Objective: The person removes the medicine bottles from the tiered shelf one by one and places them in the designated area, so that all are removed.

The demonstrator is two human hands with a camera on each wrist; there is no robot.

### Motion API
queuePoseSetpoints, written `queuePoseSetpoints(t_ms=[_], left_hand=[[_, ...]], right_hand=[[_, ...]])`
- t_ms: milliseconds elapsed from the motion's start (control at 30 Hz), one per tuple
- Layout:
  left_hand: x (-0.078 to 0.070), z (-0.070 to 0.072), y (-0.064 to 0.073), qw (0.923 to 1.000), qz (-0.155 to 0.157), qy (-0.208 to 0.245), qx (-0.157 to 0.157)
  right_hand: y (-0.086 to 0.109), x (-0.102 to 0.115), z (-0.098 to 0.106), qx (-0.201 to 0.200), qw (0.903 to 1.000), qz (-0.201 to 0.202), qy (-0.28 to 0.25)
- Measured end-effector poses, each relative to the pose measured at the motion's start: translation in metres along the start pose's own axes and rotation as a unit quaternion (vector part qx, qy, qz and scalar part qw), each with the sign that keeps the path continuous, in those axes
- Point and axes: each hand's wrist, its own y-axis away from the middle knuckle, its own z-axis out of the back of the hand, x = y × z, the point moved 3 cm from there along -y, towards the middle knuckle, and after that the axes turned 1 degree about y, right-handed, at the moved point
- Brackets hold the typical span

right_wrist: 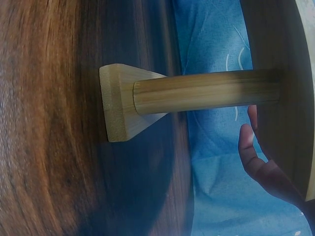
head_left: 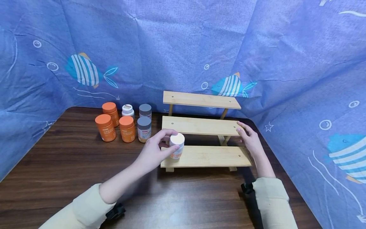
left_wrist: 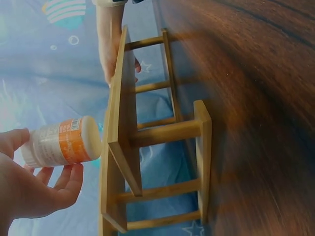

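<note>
My left hand (head_left: 155, 148) grips a white bottle (head_left: 177, 145) with an orange band on its label, fingers and thumb round its sides. In the head view the bottle is upright over the left end of the lowest board of a three-tier wooden display rack (head_left: 211, 156). The left wrist view shows the bottle (left_wrist: 61, 142) with its base near the board's edge; contact is unclear. My right hand (head_left: 250, 138) holds the right end of the rack's middle board. Some of its fingers (right_wrist: 250, 156) show loosely bent past the board; the rest are hidden.
Left of the rack stand several bottles: orange ones (head_left: 108, 133), grey-lidded ones (head_left: 144, 132) and a white one (head_left: 128, 110). They stand close together on the dark wooden table (head_left: 71, 171). A blue fish-patterned cloth (head_left: 183, 47) hangs behind and at the sides.
</note>
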Motion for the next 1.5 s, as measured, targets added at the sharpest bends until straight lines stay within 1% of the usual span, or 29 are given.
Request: queuePoseSetpoints(t_ms=[200,367,567,867,1100,1233,1500], left_hand=[[0.001,0.009,0.004,0.9999,-0.006,-0.008,-0.003],[0.003,0.016,0.009,0.9999,0.002,-0.009,-0.007],[0.007,0.027,0.014,0.9995,0.008,-0.024,-0.016],[0.012,0.043,0.020,0.9993,-0.004,-0.032,-0.020],[0.019,0.055,0.024,0.9979,-0.003,-0.059,-0.025],[0.024,0.058,0.026,0.9969,-0.002,-0.073,-0.028],[0.036,0.065,0.029,0.9937,-0.013,-0.105,-0.036]], right_hand=[[0.000,0.000,0.000,0.000,1.0000,0.000,0.007],[0.001,0.003,0.000,0.002,0.9999,0.002,0.010],[0.002,0.003,0.000,0.001,0.9999,-0.001,0.011],[0.000,0.001,0.000,0.001,1.0000,0.005,0.005],[0.000,0.002,0.000,0.002,1.0000,0.008,0.002],[-0.001,0.001,0.001,0.000,1.0000,0.006,0.003],[0.000,0.001,0.000,-0.001,1.0000,0.005,-0.001]])
